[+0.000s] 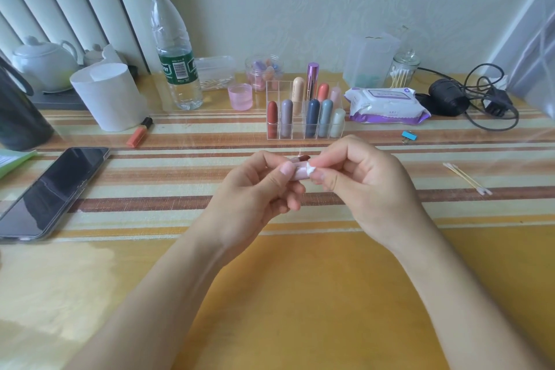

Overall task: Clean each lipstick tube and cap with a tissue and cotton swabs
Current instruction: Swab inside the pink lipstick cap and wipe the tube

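At the far left, a black phone is lying face up on the desk, and a white teapot is sitting behind it by the wall. A tissue roll is standing upright beside the teapot, with an orange lip-gloss tube lying flat just in front of it. Further right a clear water bottle is standing, with a small pink pot near its base.

In the middle, the left hand is hovering over the striped cloth. Its fingers and thumb are curling round a pale pink lipstick tube, gripping it roughly level, and the dark red stick is showing at the far end. The right hand is meeting it from the other side, pinching a small wad of white tissue between thumb and fingertips and pressing it against the tube.

Behind the hands, a clear organiser is holding capped lipsticks upright in its compartments. To its right a pack of wet wipes is lying flat, with a glass jar of swabs standing behind it. A blue binder clip is lying in front of the pack. Two cotton swabs are lying on the cloth, well apart from the right hand, and a black cable is coiling at the back right.
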